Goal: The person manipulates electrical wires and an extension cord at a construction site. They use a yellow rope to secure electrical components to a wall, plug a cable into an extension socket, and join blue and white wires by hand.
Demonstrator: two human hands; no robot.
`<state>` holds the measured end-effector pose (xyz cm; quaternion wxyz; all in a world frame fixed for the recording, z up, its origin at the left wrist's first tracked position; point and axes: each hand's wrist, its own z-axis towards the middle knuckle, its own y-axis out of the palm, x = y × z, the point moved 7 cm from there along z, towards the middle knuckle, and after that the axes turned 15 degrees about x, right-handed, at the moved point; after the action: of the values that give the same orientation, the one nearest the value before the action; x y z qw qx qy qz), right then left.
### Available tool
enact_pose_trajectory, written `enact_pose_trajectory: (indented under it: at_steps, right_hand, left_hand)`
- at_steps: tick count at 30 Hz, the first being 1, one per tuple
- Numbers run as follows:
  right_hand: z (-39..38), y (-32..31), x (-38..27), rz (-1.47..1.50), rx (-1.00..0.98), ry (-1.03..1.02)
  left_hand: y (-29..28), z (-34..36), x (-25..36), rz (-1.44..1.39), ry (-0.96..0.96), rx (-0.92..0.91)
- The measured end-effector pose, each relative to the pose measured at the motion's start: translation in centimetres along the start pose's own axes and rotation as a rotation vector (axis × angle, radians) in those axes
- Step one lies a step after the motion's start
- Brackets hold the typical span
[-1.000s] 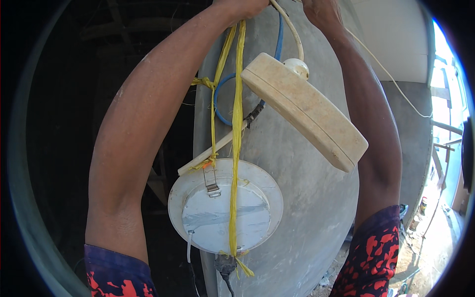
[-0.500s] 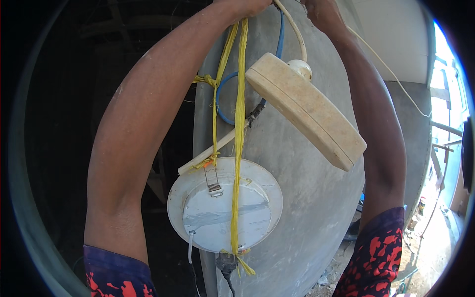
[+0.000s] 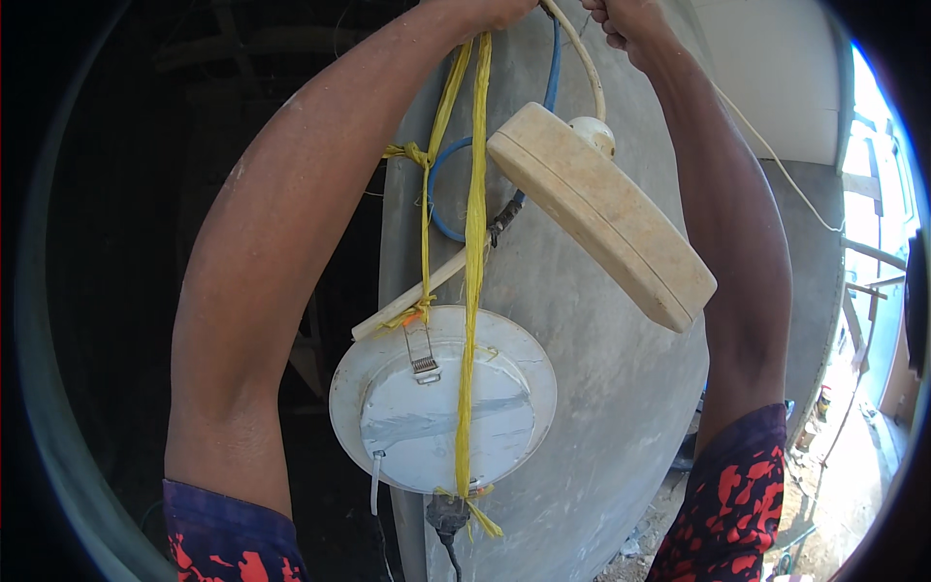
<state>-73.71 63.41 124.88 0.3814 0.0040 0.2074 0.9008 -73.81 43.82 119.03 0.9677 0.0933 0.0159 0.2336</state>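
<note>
My left hand (image 3: 499,12) is at the top edge, its fingers curled and partly cut off, beside yellow plastic twine (image 3: 472,194) and a cream cable (image 3: 582,53). My right hand (image 3: 626,27) is a little to the right, its fingers bent together; what they hold, if anything, is too small to make out. Below hangs a cream oblong plastic box (image 3: 601,218), tilted, with the cable entering a round white fitting. Lower down, a round white downlight (image 3: 446,398) hangs by the twine, its back and a spring clip (image 3: 424,366) facing me.
A blue cable (image 3: 436,204) loops behind the twine, near a pale rod (image 3: 407,312). A black plug (image 3: 446,514) hangs beneath the downlight. Behind stands a curved grey wall (image 3: 601,417). The left side is dark; bright rubble ground (image 3: 805,485) lies at right.
My right hand has shifted slightly right and down, its fingers showing more. The hanging box, twine and downlight have moved very slightly. My left hand stays nearly in place.
</note>
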Motion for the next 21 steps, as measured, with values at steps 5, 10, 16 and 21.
enact_pose_trajectory:
  at_steps: [5, 10, 16, 21]
  right_hand:
    - [-2.1, -1.3, 1.3, -0.054, 0.059, 0.090]
    - [-4.9, -3.9, -4.0, -0.393, 0.397, -1.240]
    - [-5.2, -1.6, -4.1, -0.661, 0.244, -1.389]
    - [-4.4, -1.2, -5.3, -0.702, 0.215, -1.343]
  left_hand:
    - [1.0, -0.9, -0.4, 0.006, -0.038, -0.009]
    - [-0.5, -0.8, 0.5, 0.012, -0.067, -0.013]
    - [0.2, -0.3, 0.3, 0.051, 0.049, -0.033]
    - [0.3, -0.5, 0.4, -0.036, 0.035, -0.012]
